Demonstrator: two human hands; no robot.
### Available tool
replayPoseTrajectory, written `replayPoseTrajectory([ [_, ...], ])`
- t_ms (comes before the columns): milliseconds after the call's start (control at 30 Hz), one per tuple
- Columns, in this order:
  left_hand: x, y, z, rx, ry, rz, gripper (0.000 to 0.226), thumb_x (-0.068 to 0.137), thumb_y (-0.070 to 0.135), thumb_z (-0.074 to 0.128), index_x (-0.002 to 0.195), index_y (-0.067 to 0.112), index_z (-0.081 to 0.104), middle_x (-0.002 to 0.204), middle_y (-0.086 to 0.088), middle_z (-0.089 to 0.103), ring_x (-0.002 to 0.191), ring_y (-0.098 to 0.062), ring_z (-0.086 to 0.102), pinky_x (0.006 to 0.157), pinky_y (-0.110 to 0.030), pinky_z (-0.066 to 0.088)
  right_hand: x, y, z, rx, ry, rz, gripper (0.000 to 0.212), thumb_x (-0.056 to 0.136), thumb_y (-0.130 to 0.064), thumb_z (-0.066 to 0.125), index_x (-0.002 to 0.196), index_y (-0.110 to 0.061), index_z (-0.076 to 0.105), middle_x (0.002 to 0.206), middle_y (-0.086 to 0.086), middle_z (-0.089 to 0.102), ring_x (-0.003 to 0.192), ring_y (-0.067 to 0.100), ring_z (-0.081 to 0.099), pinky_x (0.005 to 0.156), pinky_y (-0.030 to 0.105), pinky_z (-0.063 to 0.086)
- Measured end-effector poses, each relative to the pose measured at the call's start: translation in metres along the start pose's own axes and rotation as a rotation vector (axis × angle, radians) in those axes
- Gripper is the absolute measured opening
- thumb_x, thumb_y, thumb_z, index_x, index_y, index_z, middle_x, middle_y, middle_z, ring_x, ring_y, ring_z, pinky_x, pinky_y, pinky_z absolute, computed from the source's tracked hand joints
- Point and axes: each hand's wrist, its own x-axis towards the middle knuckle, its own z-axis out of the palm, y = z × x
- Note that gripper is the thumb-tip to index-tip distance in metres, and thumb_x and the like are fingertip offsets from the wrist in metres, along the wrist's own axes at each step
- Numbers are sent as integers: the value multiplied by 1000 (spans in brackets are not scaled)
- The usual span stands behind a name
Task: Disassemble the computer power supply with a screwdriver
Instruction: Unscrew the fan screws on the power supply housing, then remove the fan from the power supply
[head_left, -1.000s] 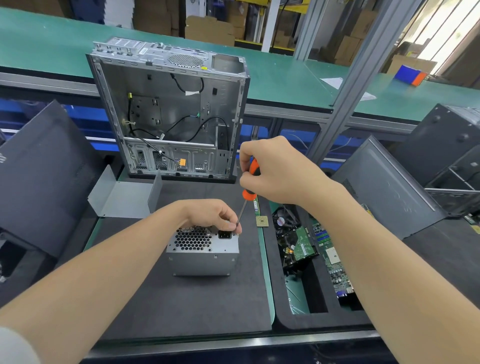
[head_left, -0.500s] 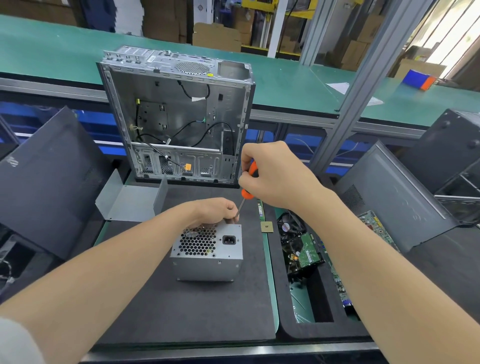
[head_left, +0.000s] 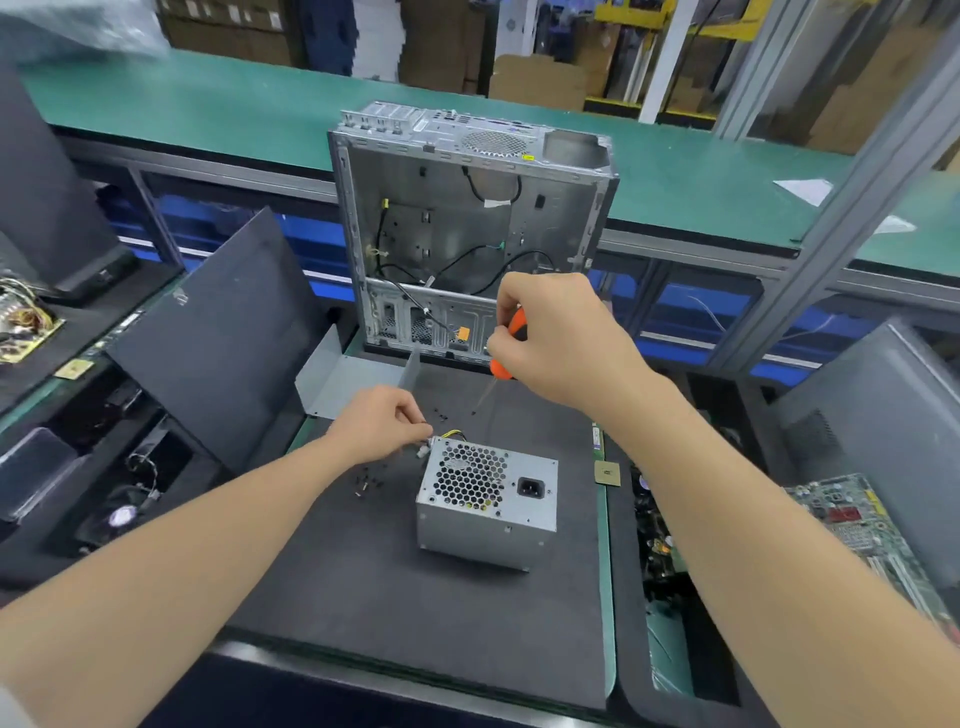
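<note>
The PSU sits near the mat's right edge, vent face up; my right hand is wrapped round the screwdriver, tip hanging clear of it toward the far edge. My left hand curls at the PSU's far left corner, fingertips pinched, on a screw or nothing I cannot tell. I should drop any screw among the loose screws left of it, then seat the tip square before turning.

Both bare forearms reach forward from the lower corners. The left hand sits lower, knuckles up, fingers curled and tips pinched together; whether they hold anything is unclear. The right hand, higher, grips a screwdriver by its handle.
</note>
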Motion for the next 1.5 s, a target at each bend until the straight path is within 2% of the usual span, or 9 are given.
replayPoseTrajectory([
  [233,-34,-69,16,377,19,-133,17,88,41,75,79,33,64,81,18,67,87,-13,68,76,-32,56,8,-15,27,-4,-51,-58,6,90,-23,59,89,-18,57,86,1,57,86,26,57,71,37,51],
  [600,-31,-70,35,378,55,-241,26,83,40,70,100,31,52,97,7,64,90,-22,64,74,-33,50,-2,13,46,47,-96,153,19,87,-24,71,80,-21,54,83,-2,63,86,23,61,70,38,55],
  [733,-27,-41,33,-68,105,-151,3,95,36,62,95,33,62,87,8,67,79,-17,65,63,-30,45,-12,35,65,118,-196,231,18,98,-28,65,92,-19,51,79,-9,58,71,16,57,54,29,40],
  [867,-30,-2,27,-490,-70,-117,31,103,48,55,98,25,74,93,1,74,75,-10,62,56,-22,46,-31,54,87,150,-352,243,17,108,-25,46,109,-22,63,91,-10,64,71,15,61,58,30,46],
  [967,-37,10,28,-486,-248,-61,40,99,65,54,96,30,74,106,-2,76,93,-16,66,76,-30,46,-42,74,96,93,-513,286,35,106,-41,50,89,-20,72,85,1,68,78,22,60,69,34,49],
  [1033,-38,12,30,-526,-303,-38,32,101,53,61,99,24,74,104,-2,78,96,-16,73,85,-34,49,-50,84,96,99,-590,325,51,94,-64,60,72,-19,69,65,1,60,62,15,50,60,31,41],
  [1133,-38,17,31,-659,-380,-125,24,102,38,66,102,14,68,100,1,78,91,-13,74,79,-27,52,-56,90,90,192,-652,360,72,71,-81,71,81,-9,72,71,7,62,64,15,45,62,32,36],
  [1367,-39,25,19,-665,-448,-76,24,103,25,67,81,20,59,67,9,58,61,-6,54,57,-12,43,-61,84,85,318,-641,336,63,66,-69,86,64,-9,64,54,-8,48,61,12,45,61,31,34],
  [1500,-43,25,19,-501,-340,86,29,95,21,77,71,25,62,115,5,54,91,-15,58,79,-20,45,-66,84,88,254,-538,260,56,66,-56,92,54,-14,56,56,-7,41,56,13,36,54,29,31],
])
